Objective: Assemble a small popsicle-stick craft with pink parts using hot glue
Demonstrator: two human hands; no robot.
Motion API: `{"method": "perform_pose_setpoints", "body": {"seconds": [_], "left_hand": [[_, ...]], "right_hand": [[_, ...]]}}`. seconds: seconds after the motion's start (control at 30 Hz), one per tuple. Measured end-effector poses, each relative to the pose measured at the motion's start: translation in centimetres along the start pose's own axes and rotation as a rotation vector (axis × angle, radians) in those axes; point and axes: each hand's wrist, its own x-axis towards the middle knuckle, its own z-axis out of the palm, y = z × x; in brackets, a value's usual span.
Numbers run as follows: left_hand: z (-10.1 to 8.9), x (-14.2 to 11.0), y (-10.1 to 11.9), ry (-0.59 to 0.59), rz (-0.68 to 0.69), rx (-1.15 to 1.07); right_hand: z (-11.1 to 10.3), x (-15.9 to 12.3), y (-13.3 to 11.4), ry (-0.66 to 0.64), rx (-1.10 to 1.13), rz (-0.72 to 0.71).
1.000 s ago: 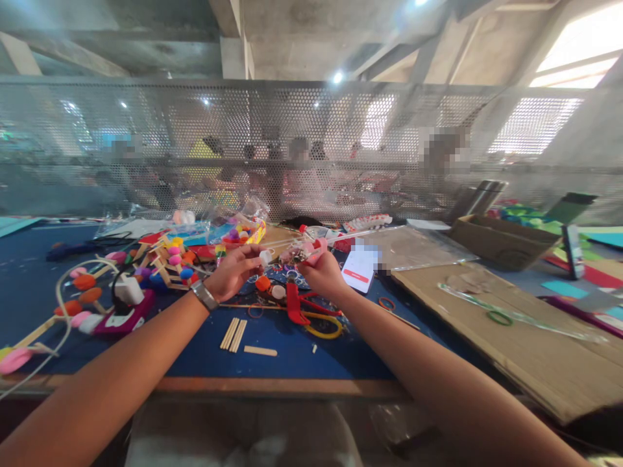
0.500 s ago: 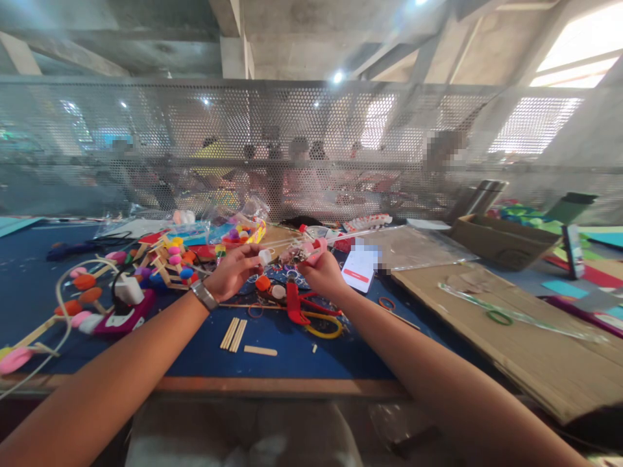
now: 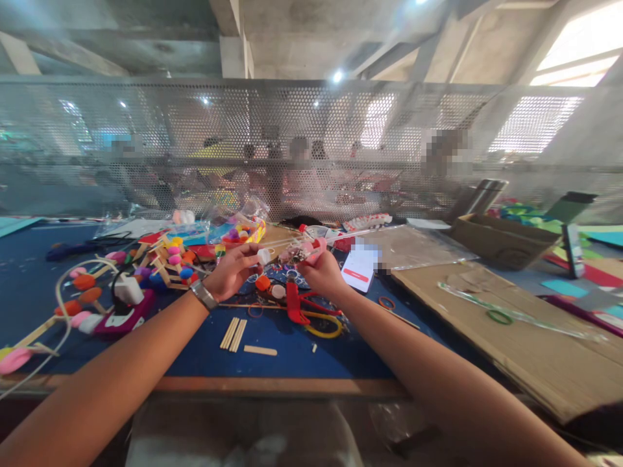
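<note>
My left hand (image 3: 234,271), with a metal watch band at the wrist, pinches a small white bottle cap (image 3: 263,256) between thumb and fingers. Facing it, my right hand (image 3: 321,271) is closed around what looks like a pink glue gun (image 3: 315,246), its tip turned left toward the cap. A small gap separates the tip from the cap. Details at the tip are blurred against the clutter. Below the hands lie an orange cap (image 3: 263,283), another pale cap (image 3: 278,292) and a red-and-yellow handled tool (image 3: 296,305).
Several wooden craft sticks (image 3: 233,334) lie near the table's front edge. At left are a purple power strip (image 3: 127,318) and a stick-and-pom-pom construction (image 3: 168,263). A phone (image 3: 359,267), cardboard sheet (image 3: 516,337) and cardboard box (image 3: 506,240) are on the right. A perforated screen (image 3: 302,110) stands behind.
The white cap in my left hand has tilted slightly, showing more of its face. My right hand and the pink glue gun have stayed almost still.
</note>
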Motion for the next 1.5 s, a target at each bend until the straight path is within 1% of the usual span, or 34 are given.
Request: {"method": "perform_pose_setpoints", "body": {"seconds": [0.43,0.9,1.3,1.5], "left_hand": [[0.16,-0.06,0.19,0.006,-0.017,-0.013],[-0.04,-0.01,0.04,-0.007,-0.006,-0.04],[0.1,-0.02,0.15,0.002,-0.01,-0.044],[-0.1,0.0,0.03,-0.007,0.0,-0.054]], "right_hand": [[-0.02,-0.04,-0.15,0.001,0.002,-0.009],[-0.12,0.0,-0.19,-0.003,-0.025,0.0],[-0.12,0.07,-0.2,0.02,-0.027,0.012],[-0.18,0.04,-0.12,0.017,-0.035,-0.006]]}}
